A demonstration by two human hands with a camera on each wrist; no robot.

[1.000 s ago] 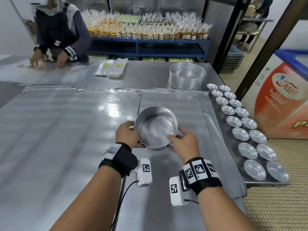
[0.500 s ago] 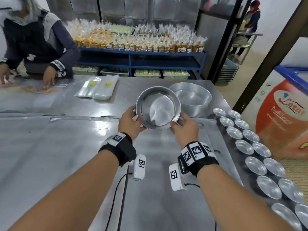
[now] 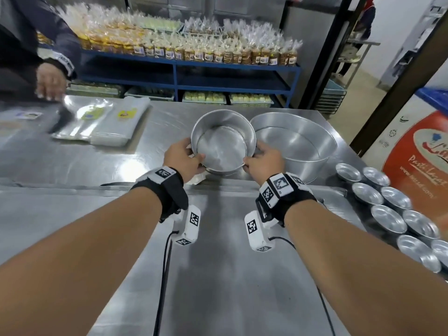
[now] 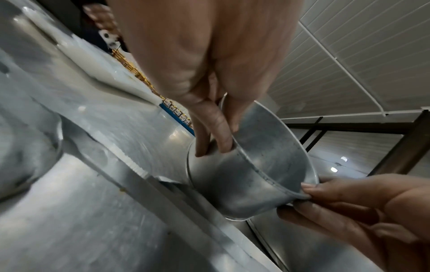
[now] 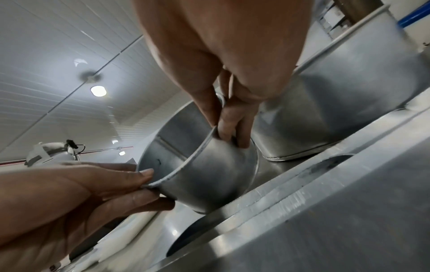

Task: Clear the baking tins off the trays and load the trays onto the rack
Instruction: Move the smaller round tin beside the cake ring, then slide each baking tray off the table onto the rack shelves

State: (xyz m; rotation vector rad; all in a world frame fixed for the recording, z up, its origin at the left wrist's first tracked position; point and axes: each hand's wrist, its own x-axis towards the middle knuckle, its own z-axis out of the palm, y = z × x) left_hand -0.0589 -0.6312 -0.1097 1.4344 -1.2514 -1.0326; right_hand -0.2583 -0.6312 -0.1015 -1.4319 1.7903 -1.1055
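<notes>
Both my hands hold a round metal baking tin (image 3: 221, 141) by its rim, low over the steel table beyond the trays. My left hand (image 3: 185, 157) pinches the left rim and my right hand (image 3: 260, 160) pinches the right rim. The wrist views show thumbs inside and fingers outside the tin (image 4: 256, 174) (image 5: 202, 171), its base tilted just above the table. A larger round tin (image 3: 294, 144) stands right beside it on the right. Flat metal trays (image 3: 218, 275) lie under my forearms.
Several small fluted tins (image 3: 388, 214) fill a tray at the right edge. Plastic bags (image 3: 101, 122) lie on the table at the left, near another person's hand (image 3: 49, 83). A blue shelf (image 3: 189, 69) of packed goods stands behind the table.
I lifted the round tin off the tray and carried it forward to the far table, lowering it beside the larger tin. The other person's hand moved toward the bags.
</notes>
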